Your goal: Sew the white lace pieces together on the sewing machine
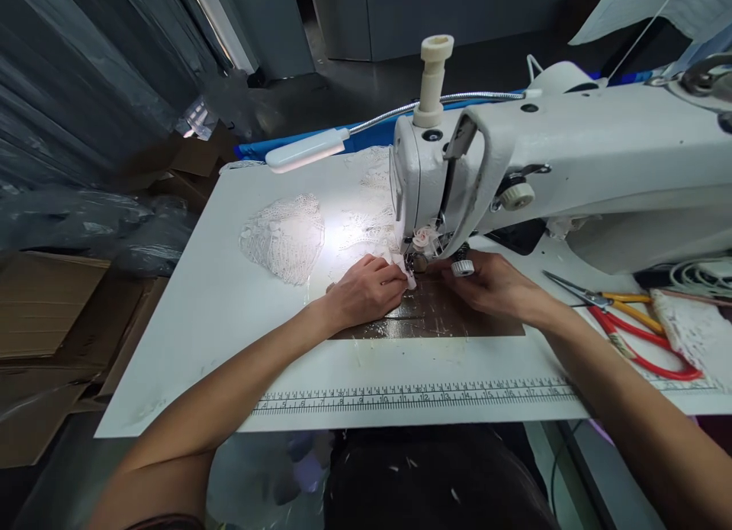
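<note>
The white sewing machine (407, 179) stands over the table, its needle area partly hidden by its own parts. My left hand (371, 290) lies just left of the presser foot (419, 264), fingers curled down on a small piece of white fabric (405, 269). On the machine's other side, my right hand (486, 282) reaches in close to the foot with its fingers drawn together. Its fingertips are behind the white knob (462, 268), so what they hold cannot be made out. White lace (366, 229) spreads behind my left hand. A pale fabric rose (424, 238) sits near the needle bar.
A lace piece (286, 236) lies on the white table (188, 316) at left, under a lit lamp (309, 150). Thread snips (583, 290) and red-handled scissors (640, 347) lie at right. A ruler strip (412, 396) runs along the front edge. Cardboard boxes (51, 309) stand left.
</note>
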A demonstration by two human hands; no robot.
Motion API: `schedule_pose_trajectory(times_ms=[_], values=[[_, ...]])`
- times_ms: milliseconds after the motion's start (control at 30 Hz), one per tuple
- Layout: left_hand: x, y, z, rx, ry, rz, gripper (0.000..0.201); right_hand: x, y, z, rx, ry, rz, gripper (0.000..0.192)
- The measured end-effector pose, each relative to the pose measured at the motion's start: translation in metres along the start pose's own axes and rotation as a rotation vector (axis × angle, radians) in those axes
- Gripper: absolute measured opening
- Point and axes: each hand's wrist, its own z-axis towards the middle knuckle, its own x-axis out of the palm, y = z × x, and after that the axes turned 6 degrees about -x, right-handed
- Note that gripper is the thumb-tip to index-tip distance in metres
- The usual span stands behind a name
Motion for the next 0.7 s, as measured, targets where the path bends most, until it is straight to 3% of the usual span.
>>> schedule_pose_trajectory(times_ms=[267, 367, 467, 533, 633, 700], values=[[0.002, 0.0, -0.001, 0.0, -0.04, -0.029, 0.015, 0.032, -0.001, -0.013, -0.084, -0.009, -0.204, 0.035], [0.003, -0.001, -0.002, -0.016, -0.083, -0.076, 0.011, 0.024, -0.001, -0.014, -0.113, -0.052, -0.143, 0.032], [0.003, -0.002, -0.002, -0.03, -0.109, -0.09, 0.01, 0.006, -0.005, -0.018, -0.118, -0.176, -0.141, 0.031], [0.003, -0.002, -0.002, -0.012, -0.088, -0.1, 0.01, -0.004, -0.013, -0.024, -0.052, -0.26, -0.277, 0.033], [0.004, 0.0, -0.002, -0.002, -0.054, -0.184, 0.014, -0.007, -0.027, -0.037, 0.061, -0.27, -0.506, 0.042], [0.002, 0.001, -0.002, -0.049, -0.047, -0.313, 0.018, -0.004, -0.032, -0.044, 0.061, -0.271, -0.562, 0.041]])
